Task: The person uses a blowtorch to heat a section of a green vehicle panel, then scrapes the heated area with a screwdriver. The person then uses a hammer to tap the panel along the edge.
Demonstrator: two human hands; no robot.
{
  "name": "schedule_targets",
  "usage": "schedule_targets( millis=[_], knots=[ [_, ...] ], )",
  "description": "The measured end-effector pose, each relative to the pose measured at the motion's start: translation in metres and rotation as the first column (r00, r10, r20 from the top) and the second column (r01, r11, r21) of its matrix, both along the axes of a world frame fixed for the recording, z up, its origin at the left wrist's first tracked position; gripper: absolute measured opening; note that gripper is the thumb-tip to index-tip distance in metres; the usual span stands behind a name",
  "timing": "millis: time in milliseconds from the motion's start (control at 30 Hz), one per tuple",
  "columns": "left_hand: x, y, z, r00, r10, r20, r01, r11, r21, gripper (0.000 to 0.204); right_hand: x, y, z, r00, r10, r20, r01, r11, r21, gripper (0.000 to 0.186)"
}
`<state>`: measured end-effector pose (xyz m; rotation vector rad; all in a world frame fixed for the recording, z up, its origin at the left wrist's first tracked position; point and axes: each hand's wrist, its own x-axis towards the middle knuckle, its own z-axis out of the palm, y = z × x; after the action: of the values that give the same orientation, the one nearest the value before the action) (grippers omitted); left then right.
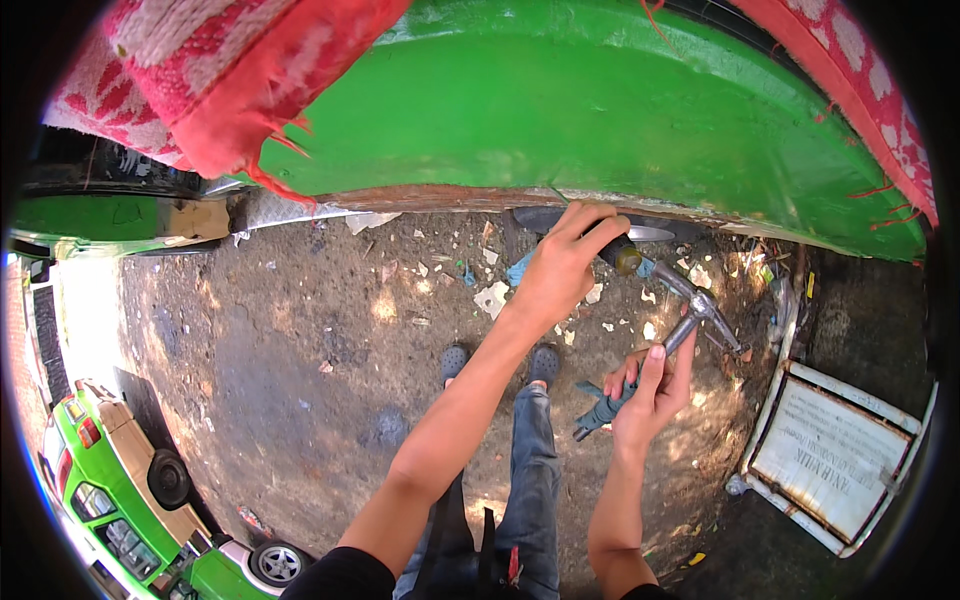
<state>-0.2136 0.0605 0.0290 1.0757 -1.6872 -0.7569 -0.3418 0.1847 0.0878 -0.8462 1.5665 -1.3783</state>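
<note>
My left hand (575, 260) is closed around a screwdriver-like tool (622, 256) with a dark handle and a yellowish butt end. Its tip side points toward the lower edge of a green car body panel (600, 120), where a thin dark shaft seems to show; the exact contact is hidden. In my right hand (650, 395) is a hammer (704, 303) with a steel head and a dark green grip. The fingers wrap the grip, and the thumb lies along the steel shank. The hammer's face is close to the tool's butt; I cannot tell whether they touch.
Red and white patterned cloths (240, 80) drape over the panel. At the right a rusty white framed signboard (830, 450) lies on the ground. A green car (110, 500) with its door area masked in cardboard stands far left. Paint flakes (491, 298) litter the dirt floor.
</note>
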Motion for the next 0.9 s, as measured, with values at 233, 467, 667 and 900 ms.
schedule_targets(
  millis=[233, 467, 667, 900],
  knots=[
    [-0.002, -0.005, 0.004, 0.994, 0.091, -0.064, -0.091, 0.996, 0.001, 0.053, 0.003, -0.007, 0.002, 0.991, 0.079, -0.11, -0.08, 0.997, 0.002, 0.058],
    [-0.006, -0.005, 0.002, 0.995, 0.06, -0.077, -0.06, 0.998, 0.007, 0.061, 0.006, -0.002, 0.009, 0.994, 0.01, -0.105, -0.024, 0.99, -0.142, 0.059],
    [-0.007, -0.006, 0.003, 0.994, 0.06, -0.087, -0.057, 0.998, 0.042, 0.064, 0.005, -0.008, 0.012, 0.99, 0.026, -0.139, -0.039, 0.995, -0.087, 0.059],
    [-0.009, -0.012, 0.009, 0.989, 0.115, -0.095, -0.109, 0.992, 0.066, 0.061, 0.006, -0.019, 0.009, 0.985, 0.048, -0.167, -0.053, 0.998, -0.028, 0.056]
  ],
)
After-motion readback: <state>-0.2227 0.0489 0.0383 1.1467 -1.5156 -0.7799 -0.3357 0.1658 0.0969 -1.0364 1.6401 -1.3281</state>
